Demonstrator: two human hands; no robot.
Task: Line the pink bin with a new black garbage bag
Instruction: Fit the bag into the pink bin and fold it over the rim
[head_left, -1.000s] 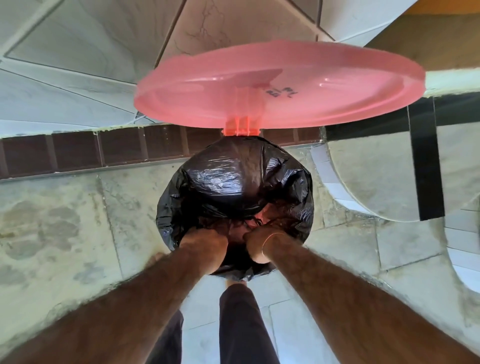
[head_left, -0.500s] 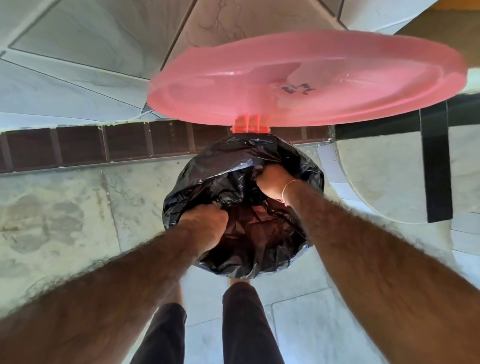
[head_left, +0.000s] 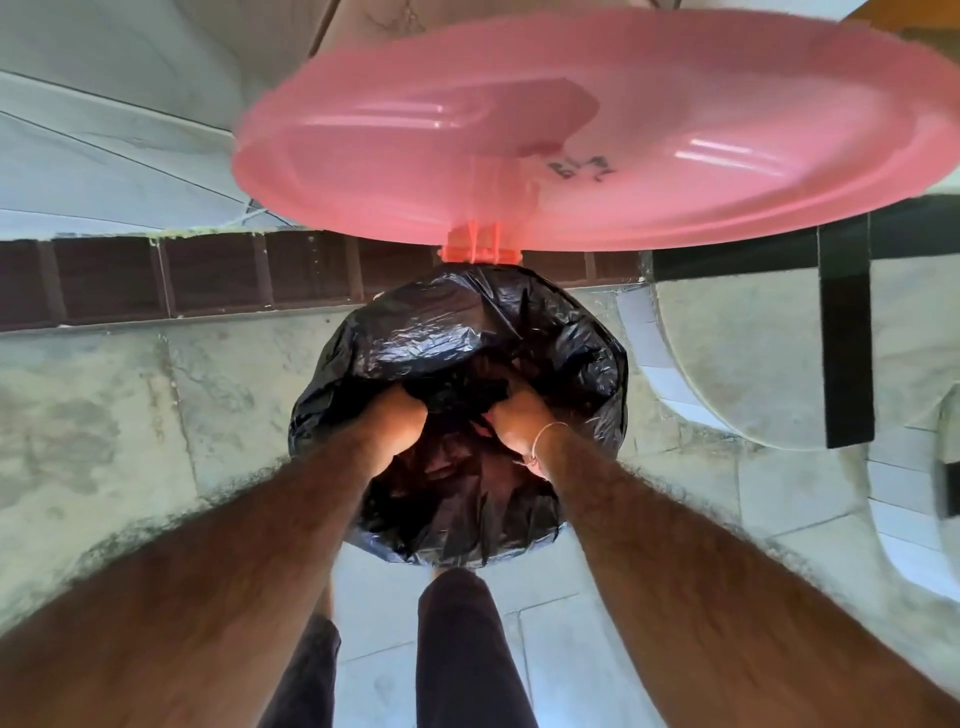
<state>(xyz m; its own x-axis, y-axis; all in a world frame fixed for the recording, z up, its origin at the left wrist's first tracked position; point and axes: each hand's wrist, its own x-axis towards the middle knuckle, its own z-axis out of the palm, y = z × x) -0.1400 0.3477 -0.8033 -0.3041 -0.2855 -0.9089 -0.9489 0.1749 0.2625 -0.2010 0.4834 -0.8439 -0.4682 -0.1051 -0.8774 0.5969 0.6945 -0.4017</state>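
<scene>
The pink bin stands on the floor straight below me, its body wholly covered by the black garbage bag (head_left: 566, 353), which is folded over the rim. The bin's round pink lid (head_left: 597, 130) stands raised on its hinge (head_left: 480, 249) at the far side. My left hand (head_left: 395, 426) and my right hand (head_left: 519, 423) are both pushed into the bag's mouth. Their fingers are buried in crumpled black plastic at the middle. A thin band circles my right wrist. The fingertips are hidden.
A dark brick skirting (head_left: 171, 280) runs along the wall behind the bin. A curved white step (head_left: 753, 364) with a black stripe (head_left: 847, 332) lies to the right. My dark-trousered legs (head_left: 467, 654) stand on floor tiles just before the bin.
My right hand has come back from the bag's far rim toward the middle, beside my left hand. My head has moved closer, so the bin and lid look larger.
</scene>
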